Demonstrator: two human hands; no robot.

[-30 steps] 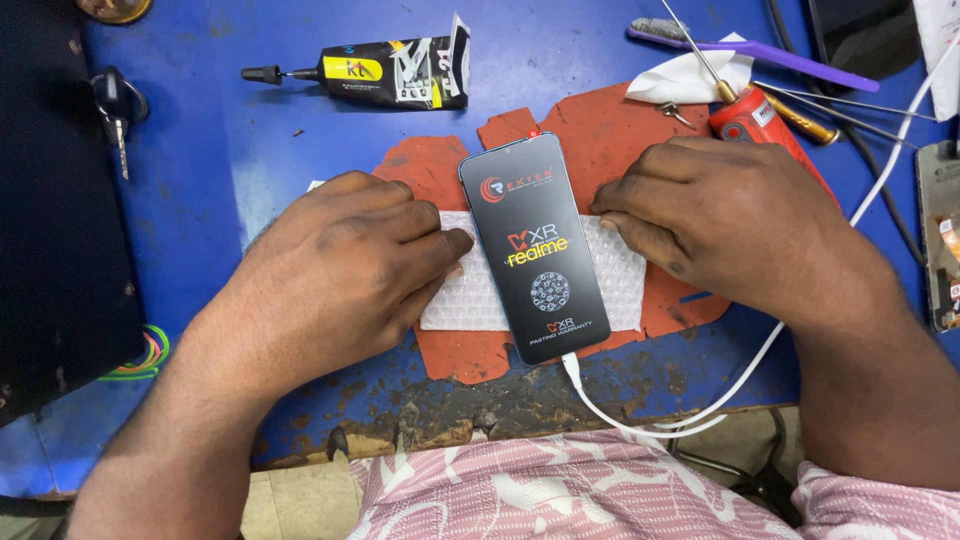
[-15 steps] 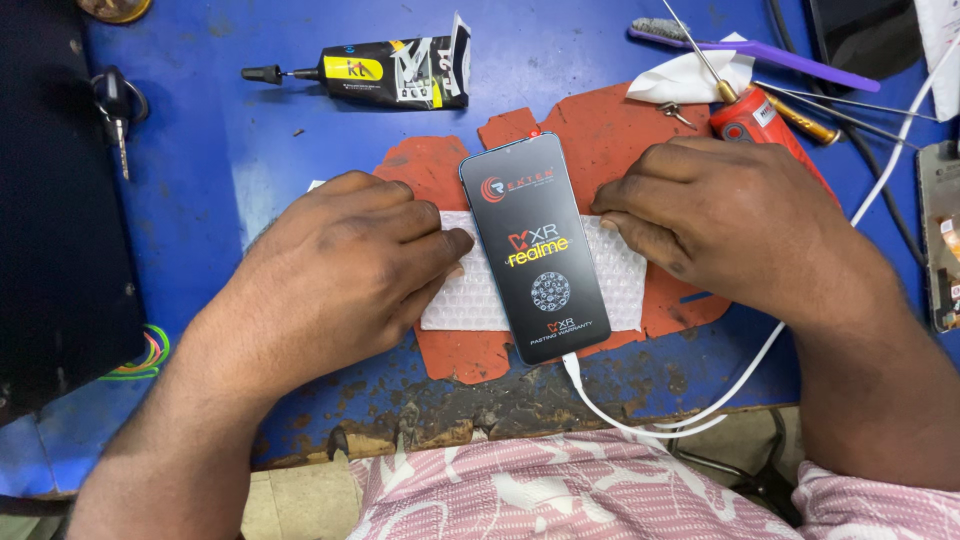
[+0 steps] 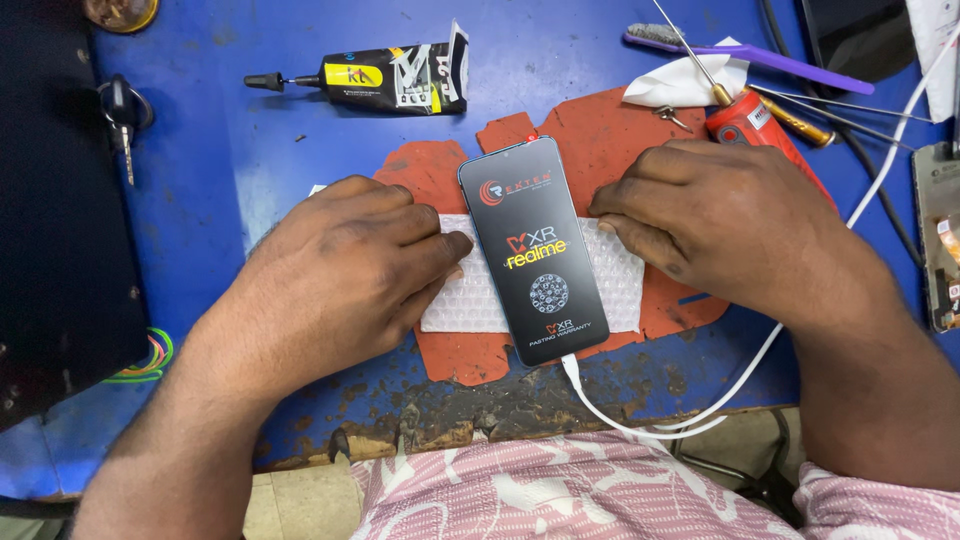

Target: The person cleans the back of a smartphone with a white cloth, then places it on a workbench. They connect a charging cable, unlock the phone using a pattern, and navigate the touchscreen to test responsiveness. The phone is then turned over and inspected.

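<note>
A black smartphone point(image 3: 535, 250) with a printed film on its screen lies face up on a white bubble-wrap sheet point(image 3: 470, 300), which rests on a torn red mat point(image 3: 600, 130). A white cable point(image 3: 640, 425) is plugged into its bottom end. My left hand point(image 3: 340, 270) lies flat on the wrap, fingertips touching the phone's left edge. My right hand point(image 3: 720, 225) rests on the other side, fingertips against the phone's right edge. Neither hand lifts anything.
A black-and-yellow glue tube point(image 3: 390, 80) lies at the back of the blue table point(image 3: 250, 180). A red-handled tool point(image 3: 745, 115), a purple brush point(image 3: 760, 60) and white tissue point(image 3: 680, 85) sit back right. A dark panel point(image 3: 55, 250) with keys point(image 3: 120, 110) is left; another phone point(image 3: 940, 230) lies right.
</note>
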